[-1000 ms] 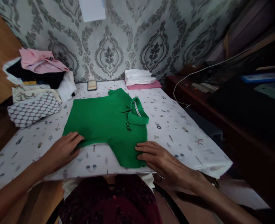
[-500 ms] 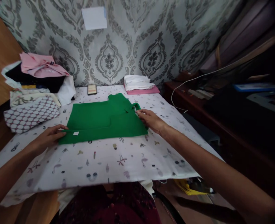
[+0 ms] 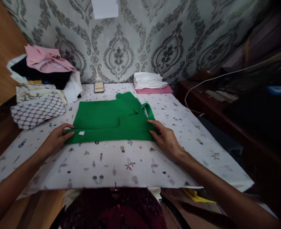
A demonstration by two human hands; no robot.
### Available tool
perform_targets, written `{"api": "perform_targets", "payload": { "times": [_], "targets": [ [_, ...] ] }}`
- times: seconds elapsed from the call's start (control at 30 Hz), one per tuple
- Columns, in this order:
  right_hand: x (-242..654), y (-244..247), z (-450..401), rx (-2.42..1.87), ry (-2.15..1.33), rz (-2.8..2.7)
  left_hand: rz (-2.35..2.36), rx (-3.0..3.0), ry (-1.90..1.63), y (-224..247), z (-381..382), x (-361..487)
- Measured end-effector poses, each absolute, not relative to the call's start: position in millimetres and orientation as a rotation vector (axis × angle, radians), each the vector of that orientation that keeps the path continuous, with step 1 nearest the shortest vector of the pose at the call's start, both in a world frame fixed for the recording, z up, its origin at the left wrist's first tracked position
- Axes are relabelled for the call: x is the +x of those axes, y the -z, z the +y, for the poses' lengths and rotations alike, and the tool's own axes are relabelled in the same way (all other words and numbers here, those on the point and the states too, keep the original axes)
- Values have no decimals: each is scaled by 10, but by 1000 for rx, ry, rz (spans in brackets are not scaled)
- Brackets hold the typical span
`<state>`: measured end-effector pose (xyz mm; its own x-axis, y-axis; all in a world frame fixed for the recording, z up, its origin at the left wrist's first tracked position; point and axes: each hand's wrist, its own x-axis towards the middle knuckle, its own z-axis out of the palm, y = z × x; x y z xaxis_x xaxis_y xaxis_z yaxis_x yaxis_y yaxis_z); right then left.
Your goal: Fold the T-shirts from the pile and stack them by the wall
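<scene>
A green polo-style shirt (image 3: 99, 114) lies partly folded on the table, its collar end to the right and its near side turned inward as a long strip. A small white tag (image 3: 81, 133) shows near its left end. My left hand (image 3: 57, 136) grips the strip's left end between thumb and fingers. At the near right corner, just below the collar opening, my right hand (image 3: 166, 136) holds the fabric with thumb and index finger. Part of the cloth under my right fingers is hidden.
A printed white sheet (image 3: 114, 165) covers the table. Piled clothes (image 3: 42, 76) stand at the left, and folded white clothes (image 3: 148, 80) lie on a pink one at the back. A small framed box (image 3: 99, 86) sits near the wall. A white cable (image 3: 190, 92) hangs at the right.
My right hand has moved from the collar opening down to the shirt's near right corner. My left hand stays at the left end. The view has tilted down slightly.
</scene>
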<state>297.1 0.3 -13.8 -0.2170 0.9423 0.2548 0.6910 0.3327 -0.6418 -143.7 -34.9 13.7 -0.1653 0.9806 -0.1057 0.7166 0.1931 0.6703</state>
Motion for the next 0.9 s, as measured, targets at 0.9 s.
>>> {"api": "perform_targets", "payload": {
  "times": [0.9],
  "targets": [
    [2534, -3, 512, -1176, -83, -2616, 1733, 2336, -276, 46, 62, -1340]
  ]
}}
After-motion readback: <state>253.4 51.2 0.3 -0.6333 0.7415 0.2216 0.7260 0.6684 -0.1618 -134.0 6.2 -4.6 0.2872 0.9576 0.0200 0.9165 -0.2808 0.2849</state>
